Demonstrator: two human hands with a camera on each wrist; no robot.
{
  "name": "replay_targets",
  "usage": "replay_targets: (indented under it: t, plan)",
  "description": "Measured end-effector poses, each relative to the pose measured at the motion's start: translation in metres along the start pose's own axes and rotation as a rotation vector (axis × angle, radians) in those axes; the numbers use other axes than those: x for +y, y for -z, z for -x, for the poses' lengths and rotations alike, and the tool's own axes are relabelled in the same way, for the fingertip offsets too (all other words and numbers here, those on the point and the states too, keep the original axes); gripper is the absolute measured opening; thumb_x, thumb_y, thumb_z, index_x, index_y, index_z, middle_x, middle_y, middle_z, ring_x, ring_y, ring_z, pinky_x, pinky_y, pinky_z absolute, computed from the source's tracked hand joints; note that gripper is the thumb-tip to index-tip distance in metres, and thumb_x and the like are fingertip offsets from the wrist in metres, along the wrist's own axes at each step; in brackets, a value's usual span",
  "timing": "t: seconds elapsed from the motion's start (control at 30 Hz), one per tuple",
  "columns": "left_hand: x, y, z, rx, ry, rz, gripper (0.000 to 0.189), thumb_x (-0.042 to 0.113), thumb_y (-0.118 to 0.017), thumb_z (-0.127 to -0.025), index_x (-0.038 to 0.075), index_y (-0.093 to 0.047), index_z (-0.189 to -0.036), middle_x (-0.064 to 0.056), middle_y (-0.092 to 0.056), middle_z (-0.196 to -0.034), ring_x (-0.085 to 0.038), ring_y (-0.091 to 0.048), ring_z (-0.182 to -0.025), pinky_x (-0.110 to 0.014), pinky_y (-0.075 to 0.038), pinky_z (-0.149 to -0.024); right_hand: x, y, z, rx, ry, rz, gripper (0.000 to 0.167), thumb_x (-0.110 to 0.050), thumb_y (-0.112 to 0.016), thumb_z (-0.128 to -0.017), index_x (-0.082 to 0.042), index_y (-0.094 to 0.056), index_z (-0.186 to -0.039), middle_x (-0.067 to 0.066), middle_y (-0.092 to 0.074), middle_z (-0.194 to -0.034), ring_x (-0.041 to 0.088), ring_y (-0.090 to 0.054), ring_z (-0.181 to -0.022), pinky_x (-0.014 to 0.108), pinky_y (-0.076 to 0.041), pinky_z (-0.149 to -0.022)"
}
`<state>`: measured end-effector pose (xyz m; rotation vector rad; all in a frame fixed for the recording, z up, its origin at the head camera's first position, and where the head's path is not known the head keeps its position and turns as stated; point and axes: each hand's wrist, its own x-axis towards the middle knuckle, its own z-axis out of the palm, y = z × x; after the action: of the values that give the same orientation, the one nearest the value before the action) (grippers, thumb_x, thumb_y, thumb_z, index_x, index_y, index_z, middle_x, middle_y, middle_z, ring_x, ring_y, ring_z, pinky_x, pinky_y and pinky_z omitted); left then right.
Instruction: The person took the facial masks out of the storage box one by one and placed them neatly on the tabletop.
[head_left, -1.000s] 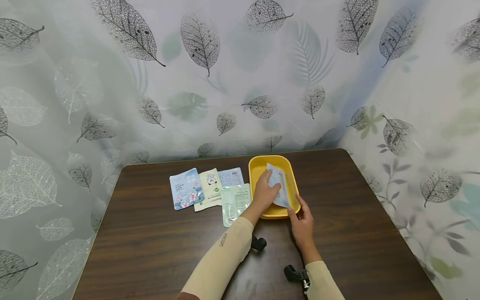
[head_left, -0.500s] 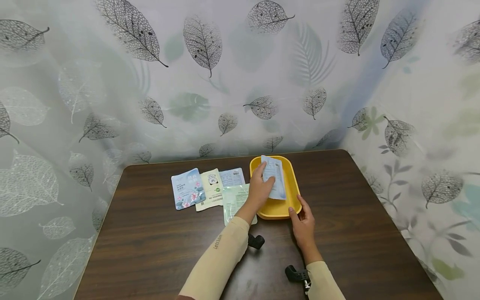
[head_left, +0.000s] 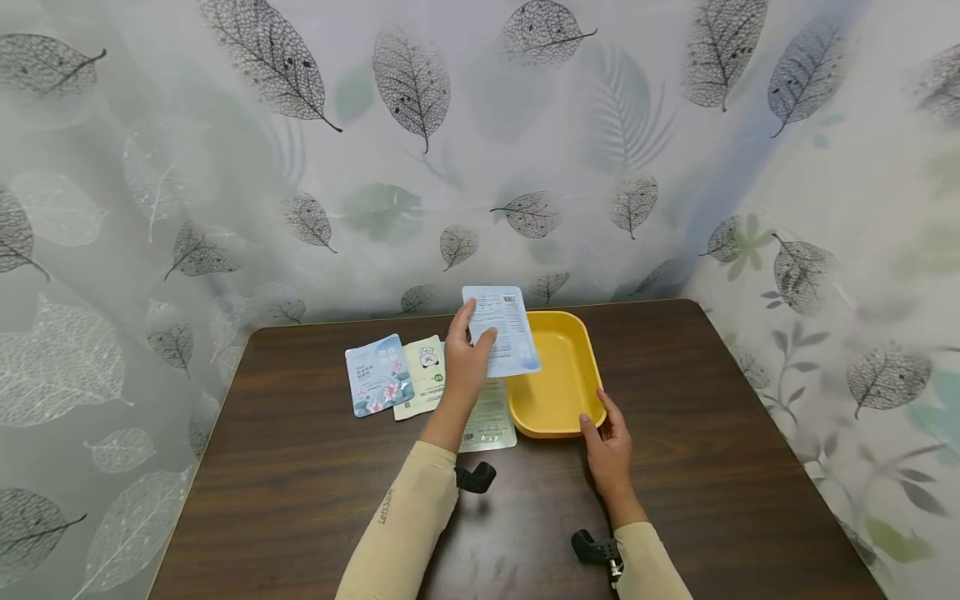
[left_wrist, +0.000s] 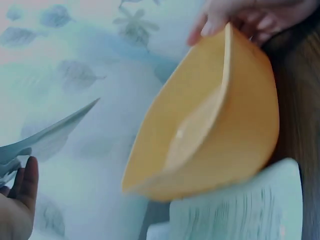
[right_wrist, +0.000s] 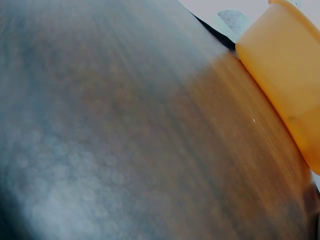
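My left hand (head_left: 467, 358) pinches a flat light blue face mask packet (head_left: 512, 333) between thumb and fingers. Its text and barcode face up, and it is raised over the left rim of a yellow plastic tray (head_left: 555, 387). In the left wrist view the packet (left_wrist: 47, 135) appears nearly edge-on, well apart from the tray (left_wrist: 250, 115). My right hand (head_left: 609, 454) holds the tray's near right corner, thumb and fingers at the rim. Left of the tray lie a blue flowered packet (head_left: 378, 375), a cream packet (head_left: 423, 379) and a pale green packet (head_left: 491, 421).
The dark wooden table (head_left: 697, 467) extends around the tray. A leaf-patterned curtain (head_left: 420, 208) hangs behind it and along the sides. Black camera mounts (head_left: 476, 477) sit at both wrists. In the right wrist view, the tray's outer wall (right_wrist: 285, 75) shows at the right.
My left hand has lifted the light blue packet out of the tray and carried it left, over the tray's left rim. The right hand stays at the tray corner.
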<state>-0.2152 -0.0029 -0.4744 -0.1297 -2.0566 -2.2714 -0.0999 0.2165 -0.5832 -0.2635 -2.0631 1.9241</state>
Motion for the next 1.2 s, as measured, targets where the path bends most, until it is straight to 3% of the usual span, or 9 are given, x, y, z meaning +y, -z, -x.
replay_targets:
  t: [0.1, 0.27, 0.43, 0.5, 0.6, 0.77, 1.0, 1.1, 1.2]
  plan:
    - [-0.006, 0.022, 0.003, 0.042, 0.002, 0.020, 0.064, 0.015, -0.057, -0.101, 0.016, -0.034, -0.160, -0.005, -0.041, -0.160, -0.027, -0.064, -0.120, -0.019, -0.058, -0.079, -0.001, 0.000, 0.000, 0.008, 0.001, -0.004, 0.056, -0.004, -0.060, -0.101, -0.004, -0.043, -0.154, 0.014, -0.038, -0.163, 0.007, -0.038, -0.146, 0.004, -0.035, -0.108]
    - [-0.019, 0.052, 0.015, 0.108, 0.050, 0.012, 0.063, 0.013, -0.057, -0.100, 0.015, -0.036, -0.159, -0.005, -0.038, -0.163, -0.029, -0.061, -0.124, -0.015, -0.054, -0.078, -0.006, -0.001, 0.000, 0.013, -0.011, 0.013, 0.055, -0.005, -0.060, -0.101, -0.004, -0.044, -0.154, 0.014, -0.039, -0.162, 0.023, -0.037, -0.149, 0.004, -0.036, -0.108]
    - [-0.038, 0.077, 0.030, 0.161, 0.093, -0.032, 0.062, 0.008, -0.057, -0.097, 0.008, -0.040, -0.157, -0.010, -0.035, -0.165, -0.029, -0.045, -0.144, -0.015, -0.049, -0.096, -0.006, -0.003, 0.001, 0.006, -0.023, 0.026, 0.055, -0.007, -0.060, -0.102, -0.005, -0.044, -0.154, 0.014, -0.039, -0.163, 0.023, -0.036, -0.150, 0.004, -0.035, -0.107]
    - [-0.047, 0.085, 0.036, 0.173, 0.109, -0.072, 0.061, 0.007, -0.058, -0.096, 0.006, -0.041, -0.156, -0.012, -0.035, -0.165, -0.029, -0.038, -0.149, -0.023, -0.045, -0.109, -0.006, -0.003, 0.001, 0.010, -0.027, 0.021, 0.055, -0.007, -0.060, -0.101, -0.005, -0.044, -0.154, 0.014, -0.038, -0.163, 0.022, -0.036, -0.150, 0.004, -0.035, -0.107]
    - [-0.059, 0.094, 0.046, 0.162, 0.130, -0.124, 0.061, 0.007, -0.059, -0.096, 0.002, -0.042, -0.154, -0.016, -0.035, -0.164, -0.033, -0.036, -0.150, -0.044, -0.038, -0.120, -0.005, -0.004, 0.001, 0.019, -0.029, 0.016, 0.055, -0.006, -0.060, -0.101, -0.006, -0.043, -0.154, 0.014, -0.039, -0.162, 0.022, -0.038, -0.149, 0.005, -0.036, -0.107]
    - [-0.076, 0.106, 0.059, 0.152, 0.113, -0.344, 0.062, 0.011, -0.063, -0.093, -0.001, -0.046, -0.151, -0.025, -0.036, -0.161, -0.041, -0.027, -0.154, -0.055, -0.022, -0.127, -0.005, -0.005, 0.000, 0.019, -0.027, 0.016, 0.055, -0.005, -0.060, -0.101, -0.005, -0.044, -0.154, 0.015, -0.039, -0.162, 0.022, -0.039, -0.148, 0.005, -0.037, -0.107]
    - [-0.092, 0.121, 0.065, 0.058, -0.077, -0.871, 0.070, 0.023, -0.068, -0.088, -0.007, -0.047, -0.147, -0.031, -0.042, -0.155, -0.048, -0.027, -0.150, -0.066, -0.018, -0.122, -0.004, -0.007, -0.001, 0.023, -0.031, 0.004, 0.055, -0.005, -0.060, -0.101, -0.005, -0.044, -0.154, 0.015, -0.039, -0.162, 0.013, -0.041, -0.145, 0.004, -0.037, -0.106]
    - [-0.098, 0.127, 0.067, 0.024, -0.070, -0.998, 0.073, 0.030, -0.068, -0.090, -0.006, -0.046, -0.149, -0.028, -0.037, -0.160, -0.047, -0.019, -0.154, -0.069, -0.011, -0.122, -0.005, -0.007, -0.001, 0.022, -0.034, 0.002, 0.056, -0.005, -0.060, -0.101, -0.006, -0.044, -0.154, 0.014, -0.039, -0.162, 0.012, -0.042, -0.144, 0.004, -0.038, -0.105]
    - [-0.103, 0.131, 0.067, -0.011, -0.032, -1.058, 0.075, 0.036, -0.066, -0.092, -0.004, -0.043, -0.152, -0.026, -0.029, -0.165, -0.046, -0.013, -0.157, -0.068, -0.008, -0.123, -0.006, -0.007, 0.000, 0.025, -0.030, 0.002, 0.055, -0.004, -0.060, -0.101, -0.005, -0.044, -0.154, 0.015, -0.039, -0.162, 0.012, -0.041, -0.144, 0.004, -0.037, -0.106]
